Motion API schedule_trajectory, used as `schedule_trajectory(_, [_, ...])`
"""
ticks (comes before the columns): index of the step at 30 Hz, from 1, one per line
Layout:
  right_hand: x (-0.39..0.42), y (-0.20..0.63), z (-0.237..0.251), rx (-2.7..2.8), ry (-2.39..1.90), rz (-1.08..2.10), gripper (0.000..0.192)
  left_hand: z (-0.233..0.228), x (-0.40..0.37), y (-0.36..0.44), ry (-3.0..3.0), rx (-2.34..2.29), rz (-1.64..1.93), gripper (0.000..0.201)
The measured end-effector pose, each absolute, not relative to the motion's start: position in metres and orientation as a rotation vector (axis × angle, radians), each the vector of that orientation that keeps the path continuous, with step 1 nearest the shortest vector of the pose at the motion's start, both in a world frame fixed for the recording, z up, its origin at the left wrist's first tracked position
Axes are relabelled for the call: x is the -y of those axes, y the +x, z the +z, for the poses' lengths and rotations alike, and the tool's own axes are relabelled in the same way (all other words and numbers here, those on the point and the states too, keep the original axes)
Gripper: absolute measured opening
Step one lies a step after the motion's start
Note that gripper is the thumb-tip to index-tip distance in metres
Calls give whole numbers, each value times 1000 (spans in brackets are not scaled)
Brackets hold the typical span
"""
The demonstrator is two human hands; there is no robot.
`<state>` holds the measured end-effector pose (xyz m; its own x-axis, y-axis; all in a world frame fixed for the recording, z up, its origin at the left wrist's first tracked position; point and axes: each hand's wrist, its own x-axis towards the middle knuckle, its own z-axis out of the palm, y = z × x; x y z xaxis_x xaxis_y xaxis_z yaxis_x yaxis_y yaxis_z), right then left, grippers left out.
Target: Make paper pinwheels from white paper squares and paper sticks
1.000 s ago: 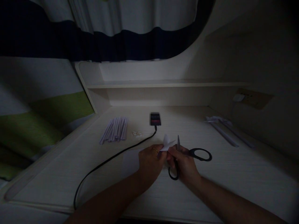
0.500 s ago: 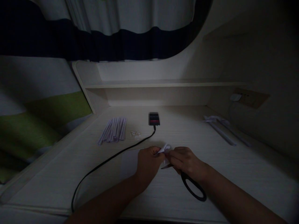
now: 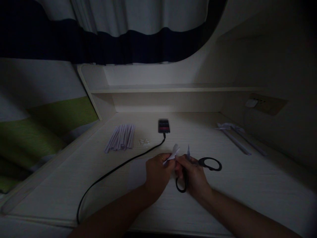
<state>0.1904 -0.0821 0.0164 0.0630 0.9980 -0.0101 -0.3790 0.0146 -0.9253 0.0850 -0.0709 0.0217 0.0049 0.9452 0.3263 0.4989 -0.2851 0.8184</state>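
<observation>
Paper, a small pale folded scrap of it (image 3: 172, 154), sits pinched at its lower end in the fingertips of the left hand (image 3: 156, 172), its free end sticking up and slightly rightward, away from the person. Just right of it the right hand (image 3: 192, 173) is wrapped around black-handled steel scissors (image 3: 195, 165): one loop hangs below the fingers, the other juts out rightward over the pale wooden desk (image 3: 247, 185), and the short blade tip rises almost upright beside the scrap. The scrap's long axis and the blade run nearly parallel, close together; whether they touch cannot be told in this dim light. Both hands are closed on what they hold, knuckles almost meeting, and both are equally near the scrap.

Taking the small black device (image 3: 163, 126) as landmark: the hands lie nearer the person than it, slightly to its right; its black cable (image 3: 116, 170) runs from it toward the near-left desk edge, passing left of the left hand; a bundle of pale paper strips (image 3: 121, 137) lies to its left, with tiny white snippets (image 3: 144, 142) between; folded pale paper pieces (image 3: 235, 137) lie well to its right.

Half a second ago the scissors hung low, one loop dangling toward the person and the blade hidden under the hands. Now the blade points up again beside the scrap, much as a second ago.
</observation>
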Motion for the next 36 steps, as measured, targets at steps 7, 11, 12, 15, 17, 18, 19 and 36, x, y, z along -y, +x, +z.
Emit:
schedule_trajectory(7, [79,191,13,803,-903,1415,30,19,68,85,1915,-1526,1235,20])
schedule_trajectory(11, [79,199,12,1166,-1088,1081,27,22,69,84,1835,-1472,1212,19])
schedule_trajectory(12, [78,202,11,1293,-1134,957,26,22,69,84,1801,-1449,1215,18])
schedule_trajectory(15, [69,218,9,1764,-1066,483,23,22,67,83,1653,-1367,1212,16])
schedule_trajectory(17, [62,228,9,2030,-849,223,17,19,64,83,1542,-1304,1195,15])
schedule_trajectory(18, [59,233,9,2117,-756,154,16,18,62,83,1500,-1281,1178,15])
schedule_trajectory(19, [56,236,10,2174,-697,102,16,16,60,83,1469,-1267,1159,15])
schedule_trajectory(36, [66,221,10,1792,-1087,463,24,17,58,85,1504,-1397,1150,15])
